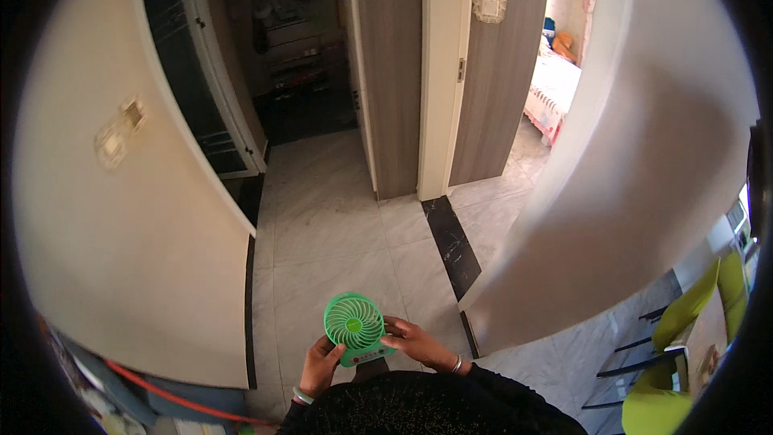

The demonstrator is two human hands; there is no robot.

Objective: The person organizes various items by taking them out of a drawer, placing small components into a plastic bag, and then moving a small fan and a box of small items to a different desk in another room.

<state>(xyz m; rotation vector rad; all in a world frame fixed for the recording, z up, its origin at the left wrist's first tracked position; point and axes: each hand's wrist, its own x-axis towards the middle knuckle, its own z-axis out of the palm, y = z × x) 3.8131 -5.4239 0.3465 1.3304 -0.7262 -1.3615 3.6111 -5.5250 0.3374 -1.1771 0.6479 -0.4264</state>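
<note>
A small green portable fan (355, 325) is held in front of my body, its round slatted grille facing up toward me. My left hand (320, 366) grips the fan's lower left side, thumb on the front near the base. On the other side, my right hand (415, 341) has its fingers around the right edge of the fan. A row of small buttons and a red mark show on the fan's base between both hands. Each wrist wears a bangle, and the sleeves are black. Whether the blades turn cannot be told.
Grey tiled floor (326, 229) runs ahead to a dark room. A brown door (389, 72) stands beside a bedroom doorway with a bed (552, 84) beyond. Walls flank both sides. Yellow-green chairs (658, 399) are at lower right; a red strip (175, 396) crosses lower left.
</note>
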